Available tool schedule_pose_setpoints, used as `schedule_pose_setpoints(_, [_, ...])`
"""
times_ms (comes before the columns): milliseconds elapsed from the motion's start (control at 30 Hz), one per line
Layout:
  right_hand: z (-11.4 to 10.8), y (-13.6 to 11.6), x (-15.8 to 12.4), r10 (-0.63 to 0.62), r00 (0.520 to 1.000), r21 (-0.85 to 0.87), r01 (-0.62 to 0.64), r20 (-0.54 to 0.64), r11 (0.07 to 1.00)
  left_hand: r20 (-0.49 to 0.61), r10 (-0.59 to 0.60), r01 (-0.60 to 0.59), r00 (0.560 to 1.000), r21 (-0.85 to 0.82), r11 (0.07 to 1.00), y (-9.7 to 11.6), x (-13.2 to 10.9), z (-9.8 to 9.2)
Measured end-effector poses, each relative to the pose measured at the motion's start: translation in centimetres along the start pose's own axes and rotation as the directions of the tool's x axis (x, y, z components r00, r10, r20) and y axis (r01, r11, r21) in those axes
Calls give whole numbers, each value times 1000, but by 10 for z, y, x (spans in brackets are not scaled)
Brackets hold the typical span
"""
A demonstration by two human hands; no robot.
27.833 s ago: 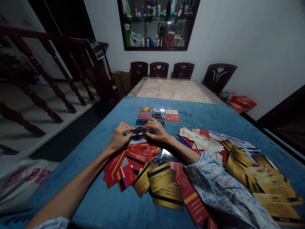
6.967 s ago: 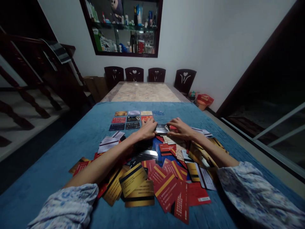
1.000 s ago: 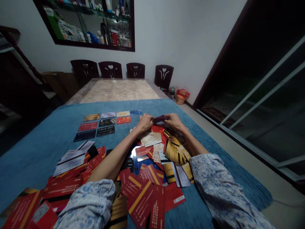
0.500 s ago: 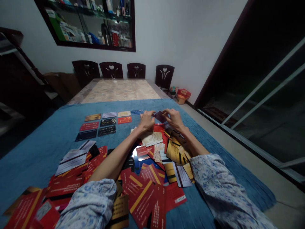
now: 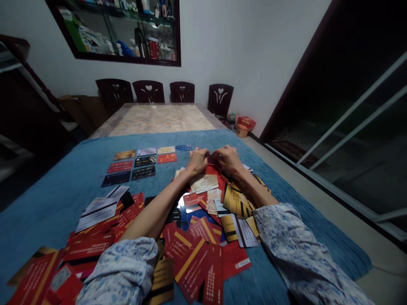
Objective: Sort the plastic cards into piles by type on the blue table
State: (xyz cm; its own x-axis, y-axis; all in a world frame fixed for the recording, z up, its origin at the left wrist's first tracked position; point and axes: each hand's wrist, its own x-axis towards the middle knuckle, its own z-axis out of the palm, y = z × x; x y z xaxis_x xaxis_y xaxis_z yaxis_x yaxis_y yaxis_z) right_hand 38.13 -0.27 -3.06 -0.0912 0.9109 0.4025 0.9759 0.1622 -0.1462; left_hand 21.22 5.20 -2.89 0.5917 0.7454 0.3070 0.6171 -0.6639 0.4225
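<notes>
Red cards (image 5: 190, 262) sprawl nearest, so I'd keep sleeves (image 5: 122, 271) off those. Farther up, left hand (image 5: 197, 162) and right hand (image 5: 229, 159) both have fingers pinched around a dark card (image 5: 212, 160), by the card heap's (image 5: 205, 183) far end. Light edge grip, no bending, should keep it controllable.

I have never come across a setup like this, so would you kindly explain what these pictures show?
There is no machine here: the left hand and right hand are a person's own, bare. Every picture comes from one camera worn on that person's head, looking forward and down. A blue cloth covers the near part of a table. On it, nine cards lie face-visible in three rows, while loose piles of red cards, gold cards and others spread nearer the person. Both hands hold a dark card between them, largely hidden.
</notes>
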Motion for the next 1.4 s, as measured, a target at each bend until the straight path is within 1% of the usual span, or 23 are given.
schedule_pose_setpoints(100, [0,1,-1,14,1000,8,-14,24,1000,-2,-24,24,1000,18,1000,-4,0,0])
schedule_pose_setpoints(233, [-1,0,-2,56,997,-28,-55,59,998,-28,-52,53,998,50,997,-7,-1,0])
schedule_pose_setpoints(400, [-4,-3,-3,74,991,-104,-62,111,993,-11,-80,81,997,110,991,-5,-4,0])
schedule_pose_setpoints(600, [-4,-4,-2,91,977,-171,-58,194,984,-20,-128,129,992,133,983,-7,-6,4])
schedule_pose_setpoints(700, [-3,-5,-2,109,965,-187,-64,240,980,-14,-132,133,991,141,981,-9,-6,6])
schedule_pose_setpoints(867, [-1,-5,-3,117,967,-196,-73,225,978,-2,-138,137,990,128,982,-7,-6,4])
schedule_pose_setpoints(1100, [-5,-4,-2,97,968,-212,-47,231,976,73,-137,129,988,106,986,-6,1,-5])
schedule_pose_setpoints(1233, [-8,-4,-2,84,966,-214,-31,244,976,126,-104,90,987,111,990,-9,4,-11])
schedule_pose_setpoints(1400, [-9,-6,-1,72,965,-231,-12,252,973,187,-63,30,980,171,985,-14,3,-16])
